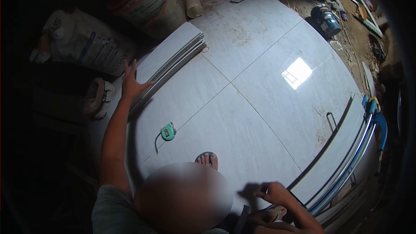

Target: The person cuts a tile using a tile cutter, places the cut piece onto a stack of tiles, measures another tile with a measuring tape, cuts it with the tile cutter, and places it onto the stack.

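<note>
My left hand lies with spread fingers across a stack of long pale tile strips, its thumb over the edge nearest the open floor. Low in view my right hand hangs over the floor by my lower leg, fingers loosely curled, and I see nothing in them. Between the hands a green tape measure rests on the pale tiled floor, its dark strap trailing. My sandalled foot shows beside a blurred round shape that hides the lower middle.
A tile cutter with metal rails and blue parts lies along the right edge. Back left stand a red-rimmed bucket, a bottle and a printed sack. A dark tub and debris line the far right.
</note>
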{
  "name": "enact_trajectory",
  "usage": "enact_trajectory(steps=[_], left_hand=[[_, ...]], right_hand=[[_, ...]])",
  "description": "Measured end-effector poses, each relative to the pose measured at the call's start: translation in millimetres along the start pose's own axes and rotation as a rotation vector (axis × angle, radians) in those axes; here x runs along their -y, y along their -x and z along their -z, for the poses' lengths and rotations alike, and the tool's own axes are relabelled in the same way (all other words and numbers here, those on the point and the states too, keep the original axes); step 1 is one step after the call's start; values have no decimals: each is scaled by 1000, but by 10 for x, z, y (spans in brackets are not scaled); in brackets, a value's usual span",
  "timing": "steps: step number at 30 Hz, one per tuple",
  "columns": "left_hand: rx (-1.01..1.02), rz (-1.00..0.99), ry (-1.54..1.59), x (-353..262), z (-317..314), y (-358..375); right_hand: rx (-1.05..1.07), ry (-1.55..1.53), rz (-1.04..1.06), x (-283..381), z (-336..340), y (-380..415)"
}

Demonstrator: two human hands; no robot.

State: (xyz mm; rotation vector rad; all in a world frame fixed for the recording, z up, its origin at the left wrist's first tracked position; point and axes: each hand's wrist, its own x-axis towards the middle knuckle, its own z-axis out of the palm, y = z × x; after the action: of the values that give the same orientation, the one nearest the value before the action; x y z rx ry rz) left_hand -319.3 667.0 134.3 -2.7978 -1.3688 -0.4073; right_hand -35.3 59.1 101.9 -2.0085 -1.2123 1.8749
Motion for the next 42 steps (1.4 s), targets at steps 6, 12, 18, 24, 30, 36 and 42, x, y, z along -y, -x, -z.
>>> enact_trajectory(steps=[6, 12, 18, 24, 30, 36, 42], left_hand=[[116, -551, 62, -986, -140, 203], [890, -878, 289, -2112, -486, 634], [1144, -1529, 188, -3241, -529, 715], [1271, -1488, 325, -4362, -601, 1057], [1421, -587, 862, -5432, -1003, 2154], [1455, 88, 1107, -6216, -1095, 2900], [1268, 350, 1142, -6590, -1226, 3107]], right_hand=[[112, -474, -372, -710, -1042, 633], [-278, -1207, -367, -1054, -1712, 661], [-340, -1016, -260, -1200, -1813, 605], [-465, -764, -5, -1226, -1867, 656], [-511, -842, -148, -1080, -1880, 682], [-497, -740, -163, -1100, -1865, 716], [-475, -792, -130, -1133, -1890, 734]])
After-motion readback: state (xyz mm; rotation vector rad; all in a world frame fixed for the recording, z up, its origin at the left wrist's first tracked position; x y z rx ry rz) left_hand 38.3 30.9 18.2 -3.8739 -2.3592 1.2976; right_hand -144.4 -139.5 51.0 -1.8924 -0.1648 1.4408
